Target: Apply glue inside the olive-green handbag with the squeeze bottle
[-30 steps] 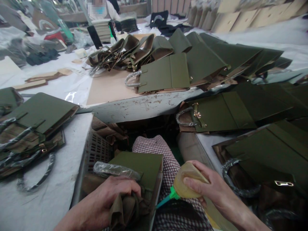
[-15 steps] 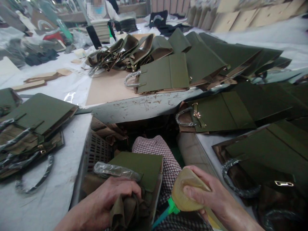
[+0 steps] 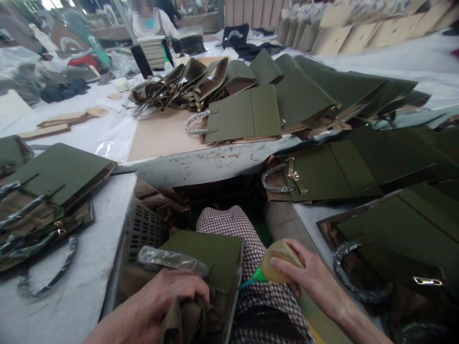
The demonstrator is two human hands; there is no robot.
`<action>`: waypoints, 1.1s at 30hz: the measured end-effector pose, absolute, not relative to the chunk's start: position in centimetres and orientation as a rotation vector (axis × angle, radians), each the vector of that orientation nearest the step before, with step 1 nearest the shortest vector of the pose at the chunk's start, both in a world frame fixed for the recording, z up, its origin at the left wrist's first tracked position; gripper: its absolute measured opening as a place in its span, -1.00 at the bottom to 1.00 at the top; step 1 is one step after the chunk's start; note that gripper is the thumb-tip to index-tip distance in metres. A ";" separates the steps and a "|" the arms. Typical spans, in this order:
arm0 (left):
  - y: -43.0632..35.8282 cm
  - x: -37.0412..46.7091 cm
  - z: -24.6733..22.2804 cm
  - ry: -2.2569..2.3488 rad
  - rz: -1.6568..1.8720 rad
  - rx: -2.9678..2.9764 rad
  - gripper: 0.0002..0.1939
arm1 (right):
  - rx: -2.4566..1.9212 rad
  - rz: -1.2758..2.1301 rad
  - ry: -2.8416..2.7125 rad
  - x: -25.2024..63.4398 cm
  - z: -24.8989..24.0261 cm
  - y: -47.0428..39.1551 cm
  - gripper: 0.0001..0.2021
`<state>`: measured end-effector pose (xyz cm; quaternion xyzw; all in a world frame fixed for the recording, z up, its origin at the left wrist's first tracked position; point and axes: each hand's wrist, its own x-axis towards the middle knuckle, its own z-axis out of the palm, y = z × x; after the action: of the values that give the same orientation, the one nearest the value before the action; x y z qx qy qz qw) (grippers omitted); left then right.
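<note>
Near us, the olive-green leather handbag (image 3: 211, 260) rests on the lap, left of the tan squeeze bottle with green nozzle (image 3: 276, 267). The grey slotted plastic crate (image 3: 143, 229) sits left; the pale cardboard sheet (image 3: 161, 134) lies far beyond.

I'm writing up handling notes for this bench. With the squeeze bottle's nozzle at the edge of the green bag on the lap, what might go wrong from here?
1. The right hand squeezes a soft bottle whose green nozzle meets the green bag; too much pressure may smear the outer face or drip onto the checked trousers.
2. The left hand bunches the bag's flaps rather than bracing it, so it may shift.
3. The wrapped handle lies close to the nozzle and may catch drips.
</note>
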<state>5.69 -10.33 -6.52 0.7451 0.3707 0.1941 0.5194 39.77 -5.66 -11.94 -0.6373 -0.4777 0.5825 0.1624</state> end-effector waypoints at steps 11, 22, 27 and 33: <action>-10.1 5.6 -6.9 0.955 0.404 1.815 -0.81 | -1.941 1.426 -1.327 40.0 -13.2 -6.0 -0.43; -9.7 5.9 -6.0 0.973 0.344 1.783 -0.79 | -1.472 1.937 -0.935 40.3 -12.3 -7.5 -0.56; -9.6 5.9 -5.3 1.103 0.547 1.789 -0.78 | -1.026 2.076 -0.093 40.4 -13.6 -8.3 -0.52; -9.5 4.1 -4.6 1.557 1.037 1.531 -0.90 | -0.645 2.018 0.101 39.6 -13.1 -8.6 -0.58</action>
<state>4.15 -9.47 -4.65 0.5924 0.6023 0.4012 0.3542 39.61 -8.61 -13.12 -0.2654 0.0414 0.8302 0.4884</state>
